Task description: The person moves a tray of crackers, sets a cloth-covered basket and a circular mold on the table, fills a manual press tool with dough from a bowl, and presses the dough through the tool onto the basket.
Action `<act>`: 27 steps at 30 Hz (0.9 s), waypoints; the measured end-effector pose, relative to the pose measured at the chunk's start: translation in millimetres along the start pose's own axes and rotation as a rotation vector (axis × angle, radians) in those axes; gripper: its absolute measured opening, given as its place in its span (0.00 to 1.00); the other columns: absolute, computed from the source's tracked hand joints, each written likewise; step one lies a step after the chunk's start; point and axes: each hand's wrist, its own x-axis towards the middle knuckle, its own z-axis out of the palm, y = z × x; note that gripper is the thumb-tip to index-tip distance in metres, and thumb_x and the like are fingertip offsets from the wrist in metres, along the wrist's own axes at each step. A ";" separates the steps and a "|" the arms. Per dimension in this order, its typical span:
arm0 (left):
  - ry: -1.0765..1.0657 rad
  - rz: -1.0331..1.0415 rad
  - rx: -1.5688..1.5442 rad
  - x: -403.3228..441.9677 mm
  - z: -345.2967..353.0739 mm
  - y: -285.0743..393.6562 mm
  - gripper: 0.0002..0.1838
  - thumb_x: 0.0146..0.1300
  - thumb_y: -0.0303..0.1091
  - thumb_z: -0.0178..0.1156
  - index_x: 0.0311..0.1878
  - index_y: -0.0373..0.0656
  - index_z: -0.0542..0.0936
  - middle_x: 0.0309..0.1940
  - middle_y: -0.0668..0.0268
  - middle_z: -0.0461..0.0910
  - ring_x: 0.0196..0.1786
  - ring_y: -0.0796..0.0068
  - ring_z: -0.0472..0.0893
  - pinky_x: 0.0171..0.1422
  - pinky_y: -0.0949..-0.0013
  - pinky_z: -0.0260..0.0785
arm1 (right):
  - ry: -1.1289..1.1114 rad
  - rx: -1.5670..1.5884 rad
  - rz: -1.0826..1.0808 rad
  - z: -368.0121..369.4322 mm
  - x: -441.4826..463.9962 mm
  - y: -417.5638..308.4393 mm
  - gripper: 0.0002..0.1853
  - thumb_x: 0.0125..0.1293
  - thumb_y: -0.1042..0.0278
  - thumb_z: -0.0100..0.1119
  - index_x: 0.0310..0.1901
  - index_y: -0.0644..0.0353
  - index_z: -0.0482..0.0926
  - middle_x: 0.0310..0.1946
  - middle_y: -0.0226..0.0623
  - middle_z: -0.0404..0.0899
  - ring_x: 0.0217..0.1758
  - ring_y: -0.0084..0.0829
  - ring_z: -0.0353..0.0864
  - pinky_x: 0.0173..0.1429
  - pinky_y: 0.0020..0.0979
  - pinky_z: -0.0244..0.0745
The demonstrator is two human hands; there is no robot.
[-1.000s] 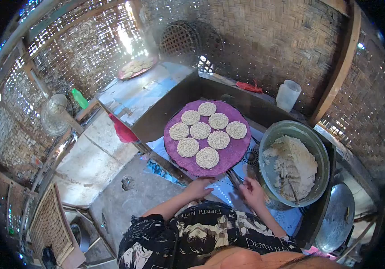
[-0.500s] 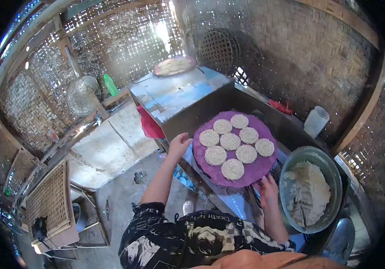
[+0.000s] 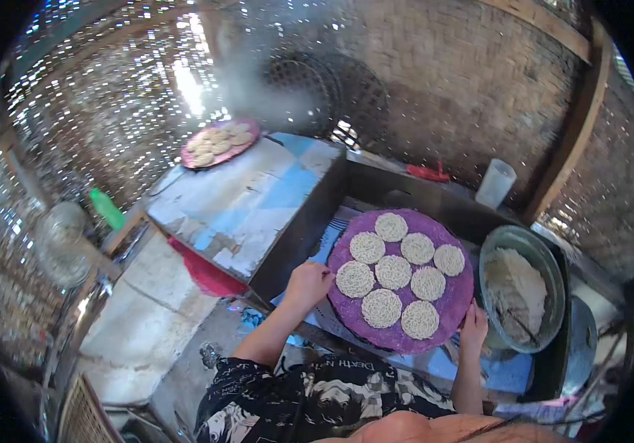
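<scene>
A round purple tray [image 3: 450, 304] carries several flat round cakes of squiggly pale strands [image 3: 393, 272]. It lies low in the dark-sided wooden box in front of me, slightly tilted in view. At its left edge, my left hand [image 3: 309, 286] is closed with thumb and fingertips on the rim. My right hand [image 3: 473, 326] grips the lower right rim, its fingers partly hidden by the tray. Close to the right hand stands a large green-grey basin [image 3: 555, 284] with pale dough-like stuff [image 3: 518, 284] and a thin utensil in it.
On a paper-covered box top [image 3: 258, 188] at the left back sits another round tray [image 3: 247, 148] of similar cakes, with haze near it. A clear plastic cup [image 3: 495, 183] and a red item [image 3: 427, 173] line the back ledge. A green bottle [image 3: 107, 209] is far left.
My left hand, apart from the tray earlier, now grips its left rim. The tray sits lower and turned within the view. My head view has swung, bringing the back-left tray leftward.
</scene>
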 end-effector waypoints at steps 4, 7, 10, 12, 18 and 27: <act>-0.120 0.069 -0.055 15.2 -1.5 -18.7 0.13 0.47 0.40 0.65 0.29 0.40 0.81 0.25 0.56 0.78 0.31 0.60 0.80 0.39 0.63 0.72 | 0.228 0.061 -0.105 14.0 -21.2 -34.3 0.16 0.66 0.65 0.48 0.48 0.68 0.75 0.38 0.42 0.75 0.43 0.31 0.73 0.52 0.31 0.65; -0.192 -0.016 -0.255 24.5 -9.9 -21.5 0.14 0.48 0.39 0.66 0.33 0.39 0.80 0.23 0.59 0.78 0.29 0.67 0.80 0.35 0.68 0.72 | 0.245 0.038 0.047 14.0 -30.1 -47.3 0.14 0.64 0.65 0.51 0.44 0.68 0.76 0.39 0.41 0.76 0.43 0.31 0.73 0.51 0.29 0.66; -0.264 -0.065 -0.438 28.7 -6.6 -30.0 0.19 0.48 0.38 0.67 0.42 0.37 0.77 0.24 0.60 0.80 0.28 0.72 0.80 0.34 0.71 0.72 | 0.307 0.091 0.122 19.5 -30.5 -50.5 0.14 0.62 0.63 0.54 0.40 0.68 0.76 0.37 0.39 0.76 0.41 0.30 0.74 0.47 0.28 0.67; -0.307 -0.115 -0.495 31.8 -7.7 -29.9 0.20 0.49 0.37 0.67 0.44 0.37 0.76 0.25 0.60 0.80 0.28 0.73 0.80 0.34 0.71 0.72 | 0.281 0.087 0.164 19.3 -27.0 -58.1 0.15 0.62 0.62 0.55 0.39 0.69 0.77 0.37 0.39 0.76 0.40 0.29 0.74 0.46 0.28 0.67; -0.322 -0.074 -0.509 33.9 -6.6 -34.4 0.21 0.49 0.36 0.66 0.47 0.40 0.76 0.27 0.63 0.80 0.30 0.78 0.79 0.35 0.73 0.72 | 0.160 0.196 0.259 12.8 -17.1 -52.3 0.13 0.60 0.64 0.56 0.39 0.68 0.77 0.31 0.31 0.76 0.33 0.20 0.71 0.37 0.23 0.66; -0.308 0.007 -0.553 40.1 7.8 -43.3 0.20 0.49 0.32 0.64 0.47 0.40 0.75 0.28 0.61 0.80 0.32 0.73 0.80 0.39 0.71 0.72 | 0.156 0.315 0.339 10.2 -12.1 -61.3 0.11 0.60 0.69 0.58 0.42 0.66 0.76 0.31 0.28 0.76 0.31 0.18 0.71 0.36 0.20 0.66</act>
